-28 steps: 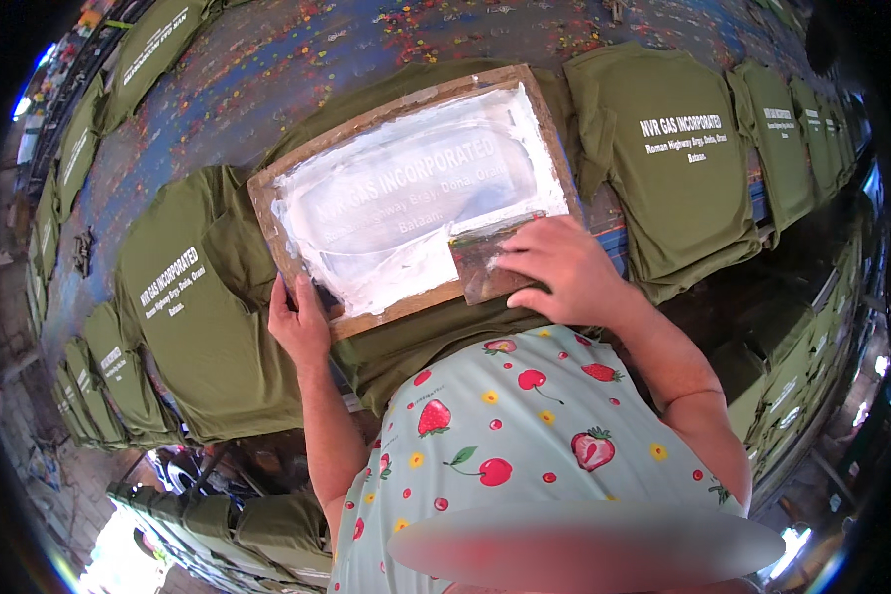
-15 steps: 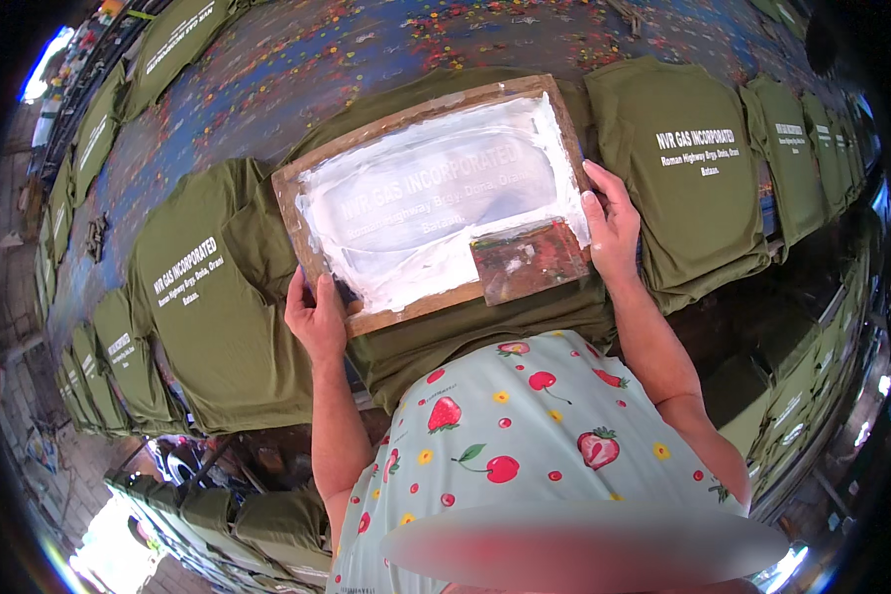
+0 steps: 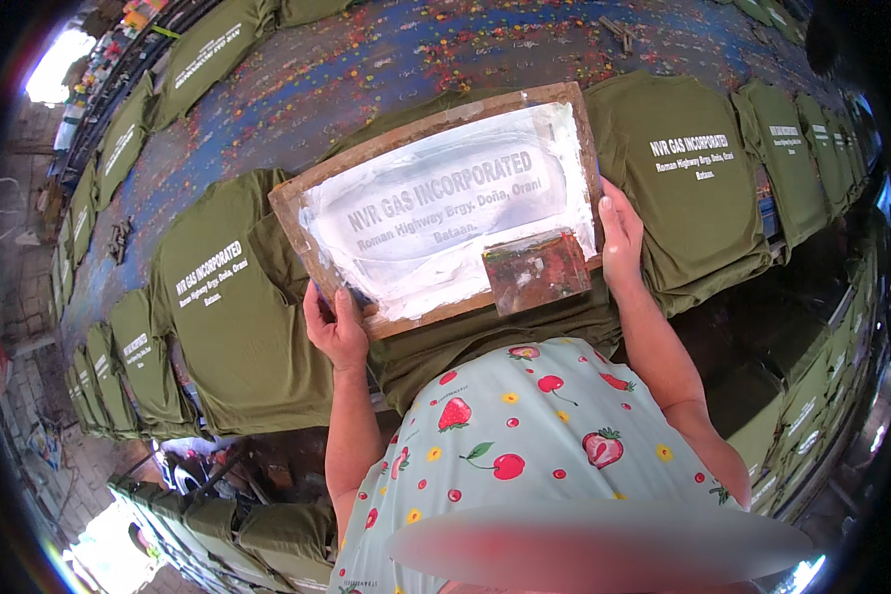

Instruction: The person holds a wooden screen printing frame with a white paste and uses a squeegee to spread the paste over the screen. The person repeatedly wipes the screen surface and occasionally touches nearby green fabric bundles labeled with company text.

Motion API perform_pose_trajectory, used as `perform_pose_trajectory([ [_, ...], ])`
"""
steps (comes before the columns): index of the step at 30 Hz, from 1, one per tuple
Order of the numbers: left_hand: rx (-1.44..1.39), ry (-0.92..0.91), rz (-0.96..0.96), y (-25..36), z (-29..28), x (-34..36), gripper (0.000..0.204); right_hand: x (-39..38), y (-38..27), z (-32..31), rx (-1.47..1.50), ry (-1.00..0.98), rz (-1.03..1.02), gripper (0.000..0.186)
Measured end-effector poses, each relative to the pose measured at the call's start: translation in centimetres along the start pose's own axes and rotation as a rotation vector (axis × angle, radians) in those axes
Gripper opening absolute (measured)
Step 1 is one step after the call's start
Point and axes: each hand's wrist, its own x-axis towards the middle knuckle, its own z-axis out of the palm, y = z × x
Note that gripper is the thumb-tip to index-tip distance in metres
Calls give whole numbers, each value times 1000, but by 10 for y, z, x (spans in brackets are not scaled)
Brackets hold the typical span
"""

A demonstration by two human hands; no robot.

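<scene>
A wooden-framed printing screen (image 3: 431, 307), its mesh edged with smeared white ink and showing grey lettering through the middle, is held over an olive T-shirt (image 3: 495, 323). My left hand (image 3: 339, 332) grips the frame's lower left side, thumb up along the wood. My right hand (image 3: 621, 238) has hold of the right side, fingers along the edge. A paint-stained rectangular squeegee (image 3: 535, 272) rests on the lower right of the screen, close to my right hand but not in it.
Olive shirts with white printing lie in rows to the left (image 3: 228, 346) and right (image 3: 698, 228) on a speckled, paint-stained table (image 3: 366, 49). Small dark objects (image 3: 119, 241) sit at the left. More shirts (image 3: 277, 530) are spread on a rack behind me at lower left.
My right hand has let go of the squeegee and taken the frame's right side. The screen has shifted rightward in view, and its lettering shows darker and clearer.
</scene>
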Motion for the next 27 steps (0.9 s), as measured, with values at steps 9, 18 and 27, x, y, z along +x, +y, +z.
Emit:
perform_pose_trajectory([
  [9,-264,-91,-215,56,7,-2,49,-54,-57,-65,130,46,158,58],
  [18,-559,-485,-172,98,81,-69,67,-187,-62,-183,46,454,76,64],
  [27,-574,-644,-201,134,159,-133,74,-242,-60,-292,105,500,37,63],
])
